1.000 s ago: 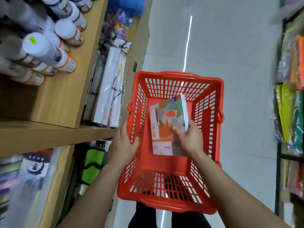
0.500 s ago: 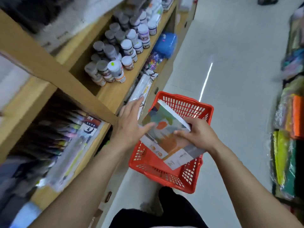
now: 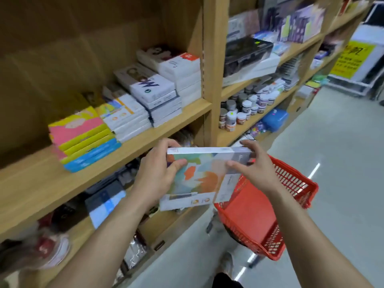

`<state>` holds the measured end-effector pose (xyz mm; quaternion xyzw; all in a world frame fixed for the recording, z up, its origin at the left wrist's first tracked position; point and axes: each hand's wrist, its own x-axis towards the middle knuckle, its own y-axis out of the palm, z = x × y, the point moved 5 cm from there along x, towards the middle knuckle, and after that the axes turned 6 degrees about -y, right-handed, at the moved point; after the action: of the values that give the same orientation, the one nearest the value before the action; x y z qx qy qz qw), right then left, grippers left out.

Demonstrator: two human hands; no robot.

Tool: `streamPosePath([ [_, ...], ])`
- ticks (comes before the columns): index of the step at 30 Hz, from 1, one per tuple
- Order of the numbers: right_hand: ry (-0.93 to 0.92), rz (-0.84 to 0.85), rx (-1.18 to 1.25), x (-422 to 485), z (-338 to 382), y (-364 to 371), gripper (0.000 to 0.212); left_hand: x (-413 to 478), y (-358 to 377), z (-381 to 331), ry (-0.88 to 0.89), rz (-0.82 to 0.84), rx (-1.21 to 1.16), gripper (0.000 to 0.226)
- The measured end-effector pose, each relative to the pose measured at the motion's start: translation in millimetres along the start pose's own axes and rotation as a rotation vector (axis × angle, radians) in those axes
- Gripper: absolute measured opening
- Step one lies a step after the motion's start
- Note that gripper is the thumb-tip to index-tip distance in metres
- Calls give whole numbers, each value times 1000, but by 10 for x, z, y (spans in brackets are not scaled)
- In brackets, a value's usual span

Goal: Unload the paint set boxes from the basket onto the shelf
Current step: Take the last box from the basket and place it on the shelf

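Setting: shop aisle, wooden shelf carrying stacks of flat boxes.
Progress: 1 paint set box is lifted clear of the red basket; not yet shelved. Visible basket floor looks bare.
Left hand: clamped on the box's left edge.
Right hand: clamped on its right edge.
Box position: between both hands, just below the shelf's front edge.

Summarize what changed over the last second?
The paint set box came up out of the red basket to shelf height. The left hand let go of the basket rim and joined the right hand on the box.
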<state>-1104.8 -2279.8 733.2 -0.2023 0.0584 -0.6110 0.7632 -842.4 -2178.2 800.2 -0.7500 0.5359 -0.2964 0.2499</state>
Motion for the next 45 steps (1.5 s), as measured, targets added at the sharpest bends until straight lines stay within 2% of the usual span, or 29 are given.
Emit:
streamPosePath([
  [4,92,131,276,-418,260,796,67,-684,-831,439,-168,-274,-201,35],
  [7,136,170,376,-687,486,1385,64,-1197,-1273,709,-254,-444,-248,29],
  [10,193,252,473,-813,821,1932,71,-1687,-1649,1010,-344,-578,-345,25],
  [14,52,226,436,-749,1495,2450,39,-2233,-2097,1377,-431,-669,-490,27],
  [16,-16,248,439,-691,1841,2778,44,-2473,-2298,1547,-471,-666,-415,31],
  [18,-71,300,414,-673,2210,3110,62,-2651,-2411,1706,-530,-628,-319,27],
  [20,-92,333,432,-671,2482,3406,71,-2771,-2499,1866,-580,-671,-264,26],
  [24,-125,473,447,-749,2642,3957,40,-2789,-2700,2128,-714,-844,-199,31],
  [25,-130,535,398,-785,2616,4094,40,-2753,-2728,2176,-746,-851,-216,34],
  [28,-195,639,76,-757,2557,4351,71,-2570,-2764,2241,-726,-731,-173,49],
  [31,-326,698,-189,-503,2566,4542,89,-2339,-2814,2316,-758,-495,161,77],
  [33,-366,757,-300,-336,2592,4669,91,-2204,-2864,2400,-758,-441,386,91],
  [35,-392,837,-382,-201,2613,4820,89,-2097,-2885,2474,-768,-459,475,96],
  [37,-439,867,-434,-143,2617,4910,85,-2020,-2876,2519,-784,-545,509,99],
  [41,-585,661,-448,-252,2521,4760,75,-1863,-2855,2636,-826,-670,565,104],
  [45,-663,748,-504,-347,2366,4822,71,-1683,-2920,2797,-893,-634,573,114],
])
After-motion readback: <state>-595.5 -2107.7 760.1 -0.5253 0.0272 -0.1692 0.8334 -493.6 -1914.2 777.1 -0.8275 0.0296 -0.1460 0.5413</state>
